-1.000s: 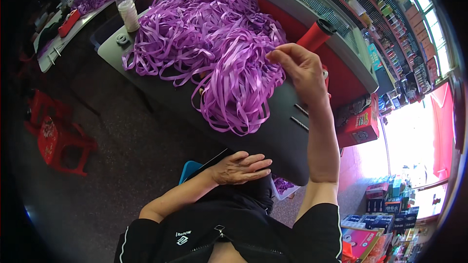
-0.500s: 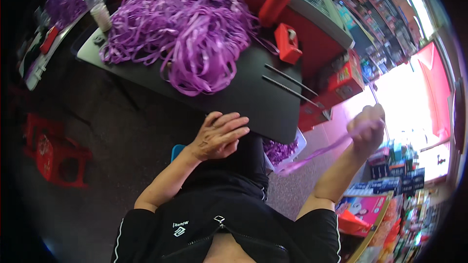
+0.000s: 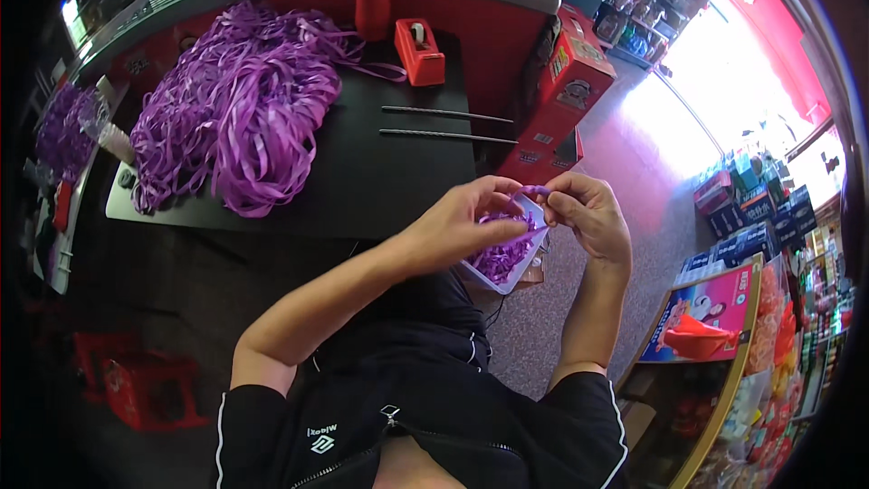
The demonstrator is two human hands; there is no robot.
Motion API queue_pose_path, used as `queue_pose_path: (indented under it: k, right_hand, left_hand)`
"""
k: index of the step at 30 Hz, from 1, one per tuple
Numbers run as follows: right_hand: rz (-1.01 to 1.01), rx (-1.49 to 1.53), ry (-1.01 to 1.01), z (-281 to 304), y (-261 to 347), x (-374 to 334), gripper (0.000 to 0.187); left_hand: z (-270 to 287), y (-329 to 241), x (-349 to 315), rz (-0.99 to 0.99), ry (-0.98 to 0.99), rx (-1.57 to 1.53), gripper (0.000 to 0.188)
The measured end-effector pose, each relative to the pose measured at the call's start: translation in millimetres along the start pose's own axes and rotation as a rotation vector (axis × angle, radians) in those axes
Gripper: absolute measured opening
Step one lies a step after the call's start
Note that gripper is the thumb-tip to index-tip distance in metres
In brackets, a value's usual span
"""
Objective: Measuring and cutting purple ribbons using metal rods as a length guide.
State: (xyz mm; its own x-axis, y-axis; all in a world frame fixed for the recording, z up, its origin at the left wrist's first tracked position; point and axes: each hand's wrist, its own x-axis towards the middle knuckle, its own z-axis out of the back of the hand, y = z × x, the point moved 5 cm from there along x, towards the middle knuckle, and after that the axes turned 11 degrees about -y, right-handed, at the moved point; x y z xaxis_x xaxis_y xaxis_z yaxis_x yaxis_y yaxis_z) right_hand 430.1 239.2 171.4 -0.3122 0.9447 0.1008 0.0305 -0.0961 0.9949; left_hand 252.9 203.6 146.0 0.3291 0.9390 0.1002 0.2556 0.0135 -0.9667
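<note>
- From my remote seat, I read a clock centred on the desk (image 3: pixel 389 186), a black-topped one.
- At 10 o'clock I have a big, tangled heap of purple ribbon (image 3: pixel 244 109), trailing off toward 1 o'clock and ending just beside a red tape dispenser (image 3: pixel 419 59).
- At 12 o'clock I see a red tumbler (image 3: pixel 374 4) with a dark lid, upright.
- At 3 o'clock I make out two thin metal rods (image 3: pixel 448 136), side by side, apart, their right ends overhanging the edge.
- At 9 o'clock I spot a small dark round item (image 3: pixel 126 178).
</note>
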Motion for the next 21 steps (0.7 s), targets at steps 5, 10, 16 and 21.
queue_pose_path:
  k: [5, 10, 16, 21]
  right_hand:
    - [0.021, 0.003, -0.15, 44.8, -13.7, -3.0, 0.016]
    - [-0.022, -0.005, -0.363, 80.9, -33.9, -3.2, 0.013]
    - [0.089, -0.23, -0.745, 92.5, -48.5, 22.8, 0.019]
    - [0.121, -0.182, -0.701, 78.3, -96.6, 104.6, 0.016]
  left_hand:
    - [-1.8, 23.4, 75.1, 0.198, 0.073, -0.067, 0.024]
    - [-5.5, 26.1, 128.7, 0.113, 0.146, 0.062, 0.022]
    - [-8.2, 18.3, 199.3, -0.346, 0.058, 0.611, 0.014]
    - [49.1, 16.9, 231.6, -0.363, -0.212, 0.89, 0.02]
